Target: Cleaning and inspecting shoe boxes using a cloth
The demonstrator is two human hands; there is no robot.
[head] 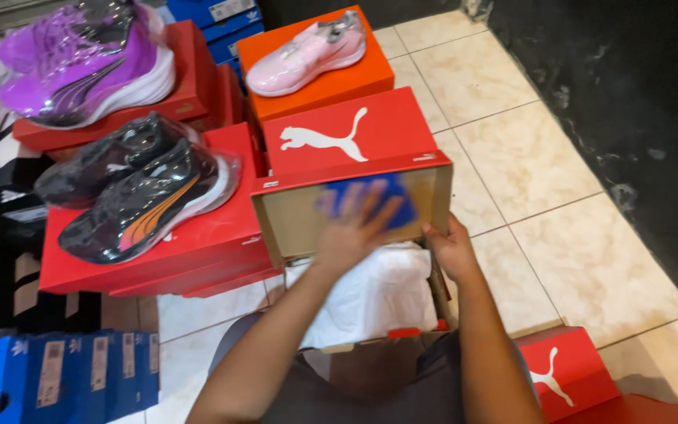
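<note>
Nearest, at bottom right, a red box lid [563,375] cut off by the frame edge. At bottom left, a row of blue boxes [56,377], also clipped.

On the lap, an open shoe box [355,208] with its red lid tipped up, cardboard underside facing the camera. Inside, only white tissue paper [370,294]; contents beneath hidden, bottom of the box lost behind the forearms.

Left hand [352,228] spread flat, fingers apart, pressed on a blue cloth [378,198] against the inside of the raised lid. Motion-blurred, so grip hard to judge; probably palm on cloth rather than fingers curled around it. Right hand [450,250] closed around the right edge of the lid, thumb to the front, fingers hidden behind the cardboard.

Further off, left, a stack of red boxes [158,251] bearing two dark shoes [139,192] in clear wrap. Behind, a purple shoe [88,63] with white sole on another red box [190,86], wrapped too. Centre rear, a pink shoe [308,51] on an orange box [331,78]. Beyond that, more blue boxes [221,16], top cut off. Right side, beige floor tiles [543,157] running to a dark wall [637,102].
</note>
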